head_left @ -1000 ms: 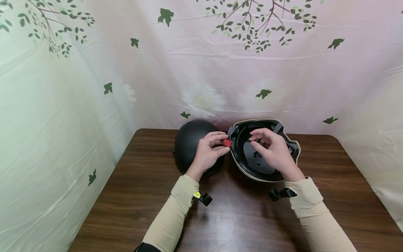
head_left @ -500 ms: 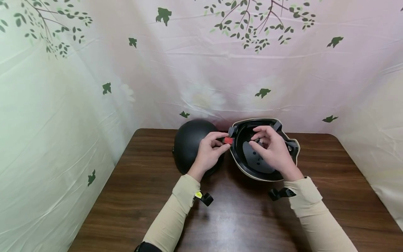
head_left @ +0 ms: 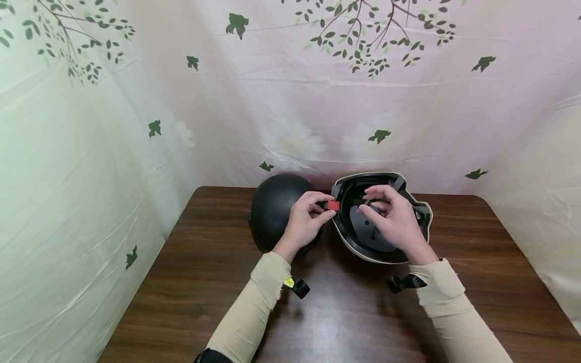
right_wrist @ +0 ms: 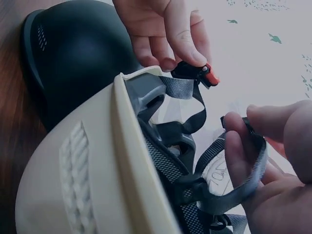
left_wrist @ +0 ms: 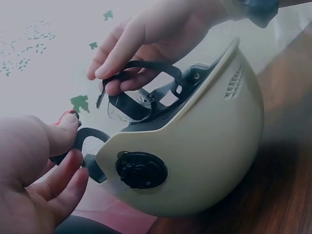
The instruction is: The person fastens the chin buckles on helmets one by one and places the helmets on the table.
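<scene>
On brown table (head_left: 181,282): cream helmet (left_wrist: 204,141), upturned; grey straps (right_wrist: 181,88), black-and-red buckle (right_wrist: 211,77).

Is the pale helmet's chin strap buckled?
Unbuckled: the left hand pinches the red-tabbed buckle, the right hand holds the opposite strap, and a gap separates them.

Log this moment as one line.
left hand: pinches red-and-black buckle; right hand: pinches opposite chin strap; straps: unfastened; cream helmet: open side up; black helmet: dome up, beside cream helmet
</scene>
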A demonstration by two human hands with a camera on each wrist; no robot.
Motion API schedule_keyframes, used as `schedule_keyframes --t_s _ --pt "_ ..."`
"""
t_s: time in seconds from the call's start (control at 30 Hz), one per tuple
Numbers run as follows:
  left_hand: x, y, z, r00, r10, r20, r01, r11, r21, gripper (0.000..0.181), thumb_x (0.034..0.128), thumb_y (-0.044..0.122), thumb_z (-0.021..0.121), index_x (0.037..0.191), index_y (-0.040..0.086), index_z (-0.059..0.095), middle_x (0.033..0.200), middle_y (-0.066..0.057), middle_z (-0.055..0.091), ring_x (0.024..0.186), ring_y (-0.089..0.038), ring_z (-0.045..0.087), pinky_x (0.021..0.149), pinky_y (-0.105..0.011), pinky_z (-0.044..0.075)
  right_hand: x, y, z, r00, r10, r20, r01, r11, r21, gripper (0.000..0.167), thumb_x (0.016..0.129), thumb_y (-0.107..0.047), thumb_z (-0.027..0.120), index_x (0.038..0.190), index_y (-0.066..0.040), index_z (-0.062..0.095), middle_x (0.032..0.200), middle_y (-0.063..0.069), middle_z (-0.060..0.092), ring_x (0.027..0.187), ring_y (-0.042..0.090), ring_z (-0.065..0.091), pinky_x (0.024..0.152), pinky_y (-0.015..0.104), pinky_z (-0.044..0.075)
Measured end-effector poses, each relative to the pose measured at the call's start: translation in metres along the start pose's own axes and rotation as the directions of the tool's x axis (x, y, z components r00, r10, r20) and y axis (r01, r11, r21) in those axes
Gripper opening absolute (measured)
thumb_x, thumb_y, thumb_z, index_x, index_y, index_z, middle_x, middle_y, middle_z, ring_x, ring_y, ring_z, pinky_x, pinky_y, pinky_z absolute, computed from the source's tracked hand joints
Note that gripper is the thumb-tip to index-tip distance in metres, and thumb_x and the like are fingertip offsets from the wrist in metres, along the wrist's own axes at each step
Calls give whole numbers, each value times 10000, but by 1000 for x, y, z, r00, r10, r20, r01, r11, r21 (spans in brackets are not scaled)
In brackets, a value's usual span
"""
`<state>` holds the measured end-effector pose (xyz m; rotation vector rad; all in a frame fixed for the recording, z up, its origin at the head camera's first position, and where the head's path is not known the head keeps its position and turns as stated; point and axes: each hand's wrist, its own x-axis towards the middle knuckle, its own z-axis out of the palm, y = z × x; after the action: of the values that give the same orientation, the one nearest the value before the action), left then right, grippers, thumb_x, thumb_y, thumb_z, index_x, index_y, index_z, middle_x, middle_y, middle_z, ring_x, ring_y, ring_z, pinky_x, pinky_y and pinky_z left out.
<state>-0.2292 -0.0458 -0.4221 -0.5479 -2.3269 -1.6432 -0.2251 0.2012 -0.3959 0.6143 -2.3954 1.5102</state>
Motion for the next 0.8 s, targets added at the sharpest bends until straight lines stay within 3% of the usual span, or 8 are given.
schedule_keyframes --t_s 0.23,0.47,0.7,0.8 --pt "2 1 2 1000 9 0 -9 999 48 294 939 80 862 1227 85 804 1306 -128 699 872 -219 726 847 -252 632 0 3 3 998 -61 -33 61 998 -16 471 955 59 790 1369 44 568 1194 261 750 895 -113 716 732 100 559" --pt "3 3 4 1000 13 17 -14 998 68 281 934 88 870 1208 83 808 1299 -107 707 814 -144 649 780 -201 585 1 2 6 991 -104 -79 101 994 -36 459 927 106 794 1333 53 587 1177 238 764 1058 -130 669 966 24 489" --pt "4 4 5 1000 -19 16 17 994 111 278 931 104 877 1204 92 824 1264 -93 675 820 -121 606 779 -192 547 2 -1 7 986 -121 -114 113 991 -75 457 919 76 819 1323 21 611 1144 210 799 1000 -128 652 775 105 468" --pt "4 3 7 999 -37 13 35 992 120 282 926 113 883 1204 107 830 1195 -86 653 814 -101 568 762 -194 517 1 -1 7 986 -119 -113 109 990 -93 479 914 62 831 1332 4 605 1137 200 810 989 -127 643 751 118 467"
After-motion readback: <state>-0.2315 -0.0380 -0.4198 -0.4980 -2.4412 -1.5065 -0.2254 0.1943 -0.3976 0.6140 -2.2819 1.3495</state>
